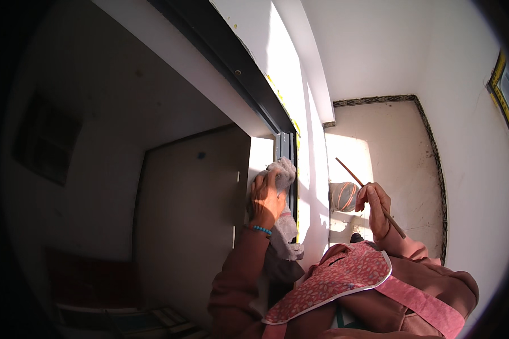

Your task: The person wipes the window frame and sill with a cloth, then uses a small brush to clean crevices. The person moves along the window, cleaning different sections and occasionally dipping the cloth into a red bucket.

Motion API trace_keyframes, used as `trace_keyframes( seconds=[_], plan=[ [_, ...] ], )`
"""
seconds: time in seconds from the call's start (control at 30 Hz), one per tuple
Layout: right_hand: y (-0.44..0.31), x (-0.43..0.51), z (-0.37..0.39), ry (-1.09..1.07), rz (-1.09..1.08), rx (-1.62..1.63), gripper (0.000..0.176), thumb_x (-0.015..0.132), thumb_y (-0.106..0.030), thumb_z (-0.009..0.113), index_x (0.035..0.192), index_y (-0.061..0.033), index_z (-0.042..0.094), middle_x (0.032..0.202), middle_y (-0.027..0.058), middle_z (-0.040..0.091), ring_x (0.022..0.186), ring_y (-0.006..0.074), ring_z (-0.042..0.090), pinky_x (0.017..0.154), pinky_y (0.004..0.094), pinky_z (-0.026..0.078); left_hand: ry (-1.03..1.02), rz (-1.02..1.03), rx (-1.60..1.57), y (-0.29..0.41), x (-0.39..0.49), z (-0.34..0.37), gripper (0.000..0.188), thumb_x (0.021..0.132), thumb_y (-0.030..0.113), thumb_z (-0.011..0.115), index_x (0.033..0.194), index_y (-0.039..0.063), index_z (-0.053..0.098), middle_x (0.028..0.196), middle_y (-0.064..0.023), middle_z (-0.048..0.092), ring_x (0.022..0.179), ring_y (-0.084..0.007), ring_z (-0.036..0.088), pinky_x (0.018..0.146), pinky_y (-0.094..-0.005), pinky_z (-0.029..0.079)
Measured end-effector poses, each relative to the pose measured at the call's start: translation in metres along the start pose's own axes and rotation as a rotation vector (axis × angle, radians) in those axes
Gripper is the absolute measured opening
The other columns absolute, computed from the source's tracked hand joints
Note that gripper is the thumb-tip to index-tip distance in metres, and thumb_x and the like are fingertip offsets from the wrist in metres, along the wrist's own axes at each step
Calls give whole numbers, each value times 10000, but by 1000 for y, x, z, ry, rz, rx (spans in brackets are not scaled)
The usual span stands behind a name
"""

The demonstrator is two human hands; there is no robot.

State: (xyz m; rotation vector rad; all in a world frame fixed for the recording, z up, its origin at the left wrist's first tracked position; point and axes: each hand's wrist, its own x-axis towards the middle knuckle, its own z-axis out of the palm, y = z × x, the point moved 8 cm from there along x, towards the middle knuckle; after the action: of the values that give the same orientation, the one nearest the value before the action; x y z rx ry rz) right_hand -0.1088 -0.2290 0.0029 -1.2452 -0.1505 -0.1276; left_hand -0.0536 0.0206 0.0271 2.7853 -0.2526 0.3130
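My left hand [266,201] grips a grey cloth [283,171] and presses it onto the metal track [284,144] at the bottom of a dark window frame [254,80]. More of the cloth trails toward me over the sill. A thin wooden stick [348,171], brown and tapering, is held in my right hand [378,207]. That hand is raised to the right of the wall, apart from the frame, and the stick points up and left.
A round grey object with orange lines [344,196] rests on the tiled floor [401,161] beside the sunlit wall [311,169]. Dark patterned edging [432,159] borders the floor. A second window frame with yellow tape [501,93] is at far right. Left lies a shaded room [186,195].
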Motion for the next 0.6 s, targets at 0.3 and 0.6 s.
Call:
trace_keyframes(
  seconds=[0.3, 0.6],
  plan=[
    [12, -3, -21, 66, 64, -32, 283, 976, -173, 312, 793, -41, 482, 682, 18, 483, 564, 66, 469, 522, 204, 377, 100, 120, 101, 3, 58, 12, 517, 672, 65, 670, 1147, -11, 480, 857, -169, 576, 887, -332, 506, 781, -420, 396],
    [11, -15, -38, 138, 52, -41, 274, 977, -184, 337, 810, -37, 497, 682, 14, 498, 561, 60, 469, 512, 202, 372, 230, 76, 209, 7, 86, 21, 484, 685, 66, 694, 1097, -29, 458, 849, -191, 553, 916, -355, 502, 834, -442, 396]
  ],
)
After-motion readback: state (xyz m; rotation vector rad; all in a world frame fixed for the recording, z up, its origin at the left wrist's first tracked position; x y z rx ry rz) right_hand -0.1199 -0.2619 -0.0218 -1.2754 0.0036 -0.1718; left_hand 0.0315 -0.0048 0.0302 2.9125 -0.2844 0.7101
